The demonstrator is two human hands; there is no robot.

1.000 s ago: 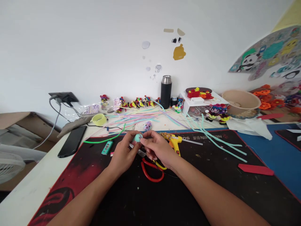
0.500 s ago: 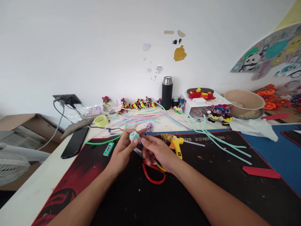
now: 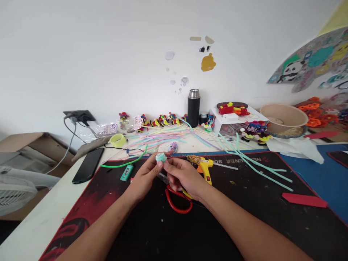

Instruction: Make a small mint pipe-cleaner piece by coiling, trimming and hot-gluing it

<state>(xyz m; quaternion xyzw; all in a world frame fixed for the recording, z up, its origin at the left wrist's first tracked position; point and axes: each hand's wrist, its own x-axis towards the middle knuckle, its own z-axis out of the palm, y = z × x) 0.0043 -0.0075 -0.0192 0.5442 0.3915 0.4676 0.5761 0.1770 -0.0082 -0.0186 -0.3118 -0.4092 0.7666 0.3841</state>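
A small mint-green coil of pipe cleaner point(image 3: 161, 157) is pinched between my two hands above the dark mat. My left hand point(image 3: 145, 175) grips it from the left, the thumb pressed on its lower side. From the right, the thumb and fingers of my right hand point(image 3: 182, 174) close on its edge. Beneath my right hand lie scissors with red handles point(image 3: 178, 208), their blades partly covered. A yellow hot glue gun point(image 3: 205, 168) rests just right of that hand. Left of my left hand is a teal lighter point(image 3: 127, 172).
Mint pipe cleaners point(image 3: 261, 166) stretch across the mat point(image 3: 244, 224) at right. Behind my hands are pastel pipe cleaners point(image 3: 163, 136), a black thermos point(image 3: 193, 110) and several small figures. A phone point(image 3: 88, 166) lies at left, a red strip point(image 3: 304, 200) at right.
The mint coil has shifted slightly right and turned in my fingers. My right fingertips have come onto its edge. The view has moved slightly.
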